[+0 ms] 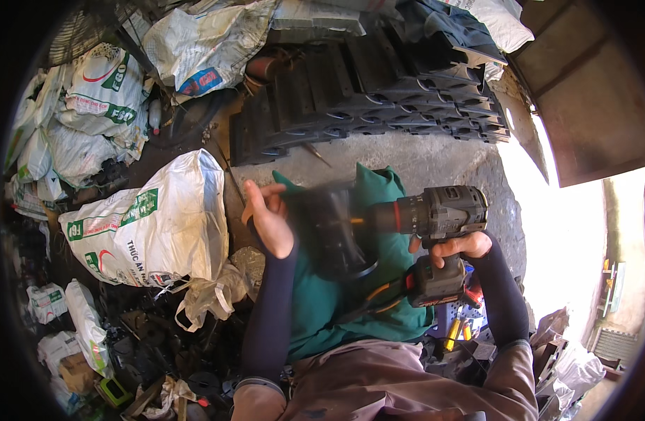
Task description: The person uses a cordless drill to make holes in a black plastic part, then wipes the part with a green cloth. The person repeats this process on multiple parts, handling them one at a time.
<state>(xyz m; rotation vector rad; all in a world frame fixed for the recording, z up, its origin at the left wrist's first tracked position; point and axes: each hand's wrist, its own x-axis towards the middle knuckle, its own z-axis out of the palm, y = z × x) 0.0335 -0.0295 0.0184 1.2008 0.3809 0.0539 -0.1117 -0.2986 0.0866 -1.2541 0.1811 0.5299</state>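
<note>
little room, left fingers (272, 191) beside black part (342, 242)

Glare at right, dim lower left, blurred black part (340, 256) (edges bowed)

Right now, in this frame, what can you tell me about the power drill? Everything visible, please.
The power drill is dark grey and black, seemingly plastic-bodied, with a red ring near its front and a blocky battery pack at the handle's base. The right hand grips its handle. It lies roughly level in the picture, nose pointing left toward a blurred black part, over the green cloth. Whether it touches that part, or is spinning, is unclear.
</note>
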